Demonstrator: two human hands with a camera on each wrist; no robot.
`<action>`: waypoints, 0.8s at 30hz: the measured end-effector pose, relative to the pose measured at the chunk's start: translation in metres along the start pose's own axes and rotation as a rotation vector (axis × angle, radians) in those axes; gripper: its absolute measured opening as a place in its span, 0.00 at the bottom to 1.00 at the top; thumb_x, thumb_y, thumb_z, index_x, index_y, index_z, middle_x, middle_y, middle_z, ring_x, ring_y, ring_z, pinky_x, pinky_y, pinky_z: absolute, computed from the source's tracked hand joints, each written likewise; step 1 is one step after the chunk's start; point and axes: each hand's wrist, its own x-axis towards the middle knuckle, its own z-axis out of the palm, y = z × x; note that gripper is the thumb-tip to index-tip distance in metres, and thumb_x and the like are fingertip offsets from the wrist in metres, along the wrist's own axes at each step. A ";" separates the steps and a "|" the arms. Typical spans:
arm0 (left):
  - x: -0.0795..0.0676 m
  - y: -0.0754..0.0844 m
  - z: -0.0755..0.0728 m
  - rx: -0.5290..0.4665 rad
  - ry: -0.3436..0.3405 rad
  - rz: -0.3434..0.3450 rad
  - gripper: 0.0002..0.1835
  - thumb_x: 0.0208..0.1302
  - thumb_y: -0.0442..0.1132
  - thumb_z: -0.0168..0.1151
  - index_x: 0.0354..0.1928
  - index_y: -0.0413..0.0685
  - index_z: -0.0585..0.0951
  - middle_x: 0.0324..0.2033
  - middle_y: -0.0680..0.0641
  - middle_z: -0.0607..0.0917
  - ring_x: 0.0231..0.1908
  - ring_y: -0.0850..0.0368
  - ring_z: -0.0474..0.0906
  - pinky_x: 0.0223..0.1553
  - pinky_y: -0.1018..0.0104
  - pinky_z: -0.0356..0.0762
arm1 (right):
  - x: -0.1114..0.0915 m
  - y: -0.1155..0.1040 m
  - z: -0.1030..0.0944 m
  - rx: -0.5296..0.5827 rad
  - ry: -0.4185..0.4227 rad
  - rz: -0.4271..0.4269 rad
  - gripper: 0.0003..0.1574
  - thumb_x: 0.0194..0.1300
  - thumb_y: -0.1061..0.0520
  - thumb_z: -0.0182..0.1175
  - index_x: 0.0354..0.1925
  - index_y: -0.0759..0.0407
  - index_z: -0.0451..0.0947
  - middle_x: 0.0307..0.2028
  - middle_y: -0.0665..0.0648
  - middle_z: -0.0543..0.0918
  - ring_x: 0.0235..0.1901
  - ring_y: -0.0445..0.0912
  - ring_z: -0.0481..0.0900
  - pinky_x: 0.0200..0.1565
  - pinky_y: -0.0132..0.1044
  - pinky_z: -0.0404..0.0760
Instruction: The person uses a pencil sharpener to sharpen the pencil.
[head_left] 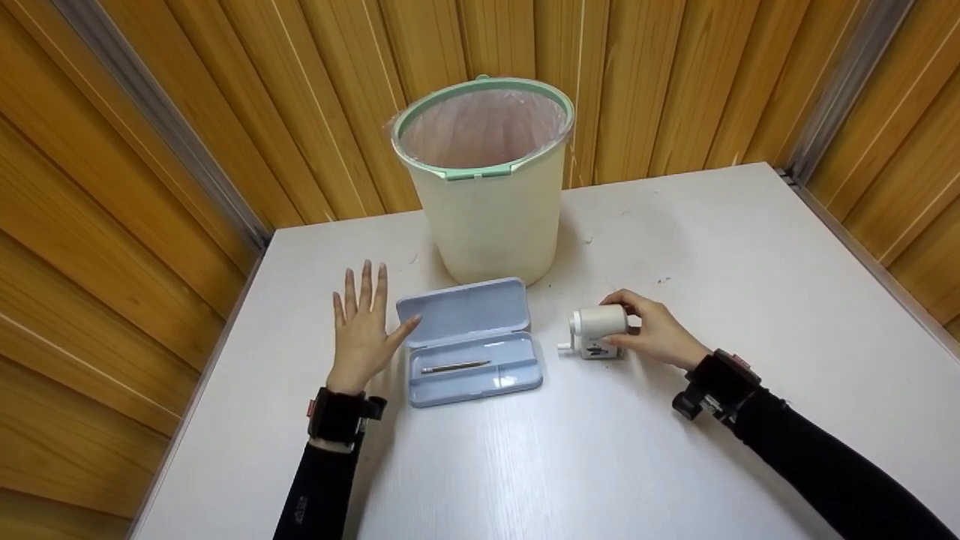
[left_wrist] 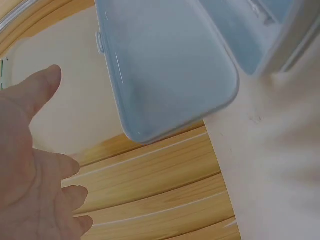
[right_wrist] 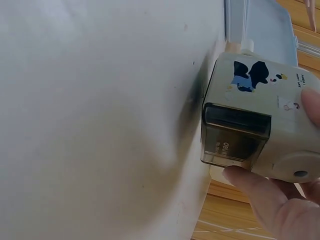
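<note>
A light blue pencil case [head_left: 463,315] lies with its lid raised, in the middle of the table. Inside its tray is one pencil [head_left: 455,367]. My left hand [head_left: 362,337] is spread out flat just left of the case, thumb toward the lid and nothing in the fingers. On the right, my right hand [head_left: 661,331] grips a cream crank pencil sharpener [head_left: 602,321] from behind, its white crank handle facing the case. The right wrist view shows the sharpener's dark see-through shavings drawer [right_wrist: 232,140] and printed cartoon side.
A tall cream bin [head_left: 491,217] with a green rim and a pinkish liner stands behind the pencil case. Small dark specks dot the white table [head_left: 480,465] near it. Wood-patterned panels [head_left: 637,82] close off the back and sides.
</note>
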 end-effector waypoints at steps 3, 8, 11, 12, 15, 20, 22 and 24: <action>-0.001 -0.005 -0.001 0.025 -0.028 -0.020 0.52 0.64 0.63 0.57 0.78 0.44 0.45 0.78 0.38 0.42 0.77 0.36 0.31 0.74 0.34 0.31 | -0.002 0.003 -0.001 -0.014 -0.036 -0.004 0.30 0.57 0.62 0.70 0.56 0.64 0.70 0.56 0.66 0.78 0.58 0.61 0.75 0.57 0.55 0.79; -0.002 -0.008 -0.005 0.038 -0.100 -0.052 0.51 0.65 0.64 0.55 0.78 0.45 0.44 0.78 0.39 0.40 0.77 0.37 0.30 0.74 0.35 0.29 | 0.000 0.001 -0.008 -0.105 -0.115 -0.013 0.33 0.59 0.57 0.69 0.58 0.63 0.67 0.54 0.65 0.78 0.56 0.60 0.76 0.57 0.58 0.76; -0.002 -0.009 -0.008 0.019 -0.125 -0.070 0.51 0.66 0.64 0.55 0.78 0.45 0.43 0.79 0.39 0.38 0.77 0.38 0.27 0.74 0.36 0.25 | 0.001 -0.008 -0.017 -0.190 -0.150 -0.003 0.36 0.66 0.49 0.63 0.65 0.62 0.63 0.60 0.69 0.76 0.59 0.64 0.74 0.60 0.63 0.72; -0.001 -0.009 -0.009 0.016 -0.126 -0.073 0.51 0.66 0.63 0.55 0.78 0.45 0.43 0.79 0.39 0.38 0.77 0.38 0.27 0.74 0.36 0.25 | 0.002 -0.012 -0.022 -0.217 -0.151 0.000 0.37 0.69 0.46 0.59 0.68 0.62 0.61 0.62 0.70 0.74 0.61 0.65 0.73 0.61 0.65 0.70; -0.001 -0.009 -0.013 0.015 -0.115 -0.077 0.51 0.67 0.63 0.55 0.78 0.45 0.43 0.79 0.39 0.39 0.77 0.38 0.27 0.74 0.36 0.24 | 0.006 -0.024 -0.037 -0.268 -0.098 0.006 0.38 0.76 0.43 0.47 0.73 0.62 0.56 0.69 0.71 0.67 0.69 0.67 0.63 0.66 0.68 0.62; -0.001 -0.008 -0.020 0.005 -0.106 -0.077 0.50 0.67 0.62 0.55 0.78 0.45 0.43 0.79 0.39 0.39 0.77 0.38 0.27 0.73 0.36 0.25 | 0.009 -0.035 -0.063 -0.381 0.074 0.004 0.40 0.77 0.45 0.46 0.75 0.65 0.51 0.73 0.73 0.58 0.73 0.69 0.51 0.71 0.67 0.51; -0.001 -0.007 -0.022 0.002 -0.107 -0.077 0.50 0.67 0.62 0.54 0.78 0.45 0.42 0.79 0.39 0.39 0.77 0.38 0.27 0.73 0.35 0.24 | 0.010 -0.035 -0.070 -0.443 0.138 0.016 0.42 0.76 0.45 0.48 0.76 0.64 0.49 0.74 0.73 0.55 0.74 0.69 0.47 0.70 0.70 0.47; -0.001 -0.007 -0.023 0.006 -0.106 -0.079 0.51 0.67 0.62 0.54 0.78 0.44 0.42 0.79 0.39 0.39 0.77 0.38 0.27 0.73 0.35 0.24 | 0.011 -0.032 -0.073 -0.501 0.178 0.038 0.45 0.75 0.43 0.50 0.77 0.63 0.46 0.75 0.73 0.52 0.75 0.70 0.42 0.68 0.74 0.43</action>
